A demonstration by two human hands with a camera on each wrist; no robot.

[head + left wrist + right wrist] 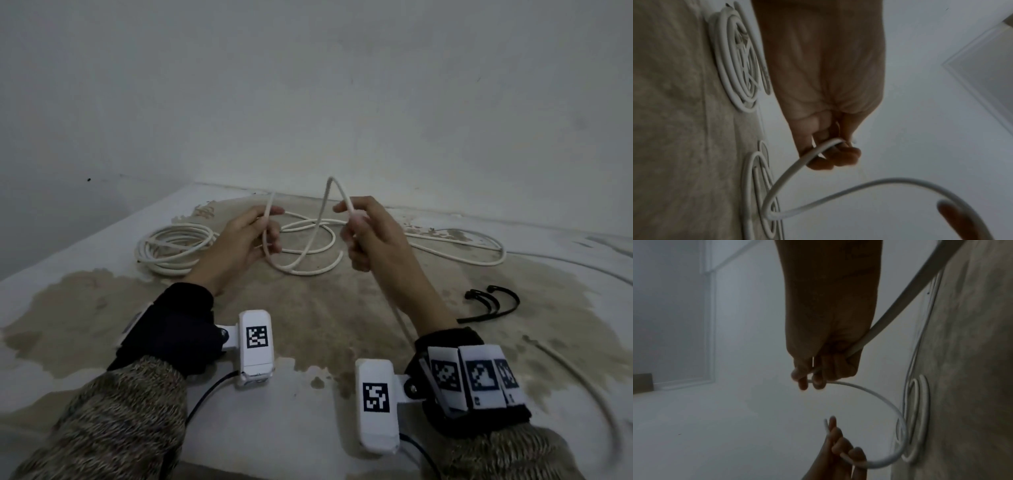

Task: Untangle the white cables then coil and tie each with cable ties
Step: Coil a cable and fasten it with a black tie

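A loose white cable [310, 270] hangs in a low loop between my two raised hands. My left hand [251, 236] grips one end of it, with the tip sticking up above my fingers [835, 158]. My right hand [359, 228] holds the same cable [869, 392] further along, and from there it arches up to a peak. The rest trails back under my right forearm. A second white cable [171, 248] lies coiled on the table's left side. More white cable [455, 248] snakes across the table behind my hands. Black cable ties [489, 305] lie at the right.
The table [308, 335] has a worn brown patch in the middle and pale edges. A plain wall [308, 85] stands right behind it. Another stretch of white cable [589, 380] curves along the table's right front.
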